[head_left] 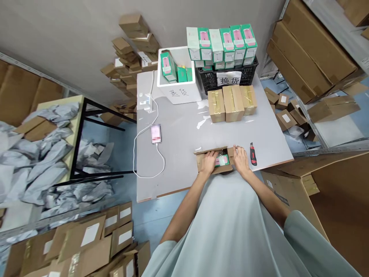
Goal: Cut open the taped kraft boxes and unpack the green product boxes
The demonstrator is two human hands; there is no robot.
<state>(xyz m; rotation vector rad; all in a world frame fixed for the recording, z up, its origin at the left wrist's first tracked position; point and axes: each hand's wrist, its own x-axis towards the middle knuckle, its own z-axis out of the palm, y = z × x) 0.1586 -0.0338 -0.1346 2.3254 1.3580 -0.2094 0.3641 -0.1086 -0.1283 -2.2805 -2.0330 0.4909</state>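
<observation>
An opened brown cardboard box (203,163) sits at the table's front edge, its flaps standing up. Inside lies a smaller green-and-pink product box (221,160), partly covered by clear plastic. My left hand (209,161) reaches into the cardboard box from the left, its bent fingers closed on the left end of the product box; the fingertips are partly hidden. At the right end, my right hand (241,158) is closed on the cardboard flap, fingers over its edge. A red-and-black box cutter (253,154) lies on the table just right of that hand.
Three taped cartons (233,104) stand before a black crate (250,77) stacked with green-and-white boxes. Beside it is a white foam bin (184,94) holding similar boxes. A phone (156,134) with a white cable lies on the table's left. A large open carton (340,192) stands right.
</observation>
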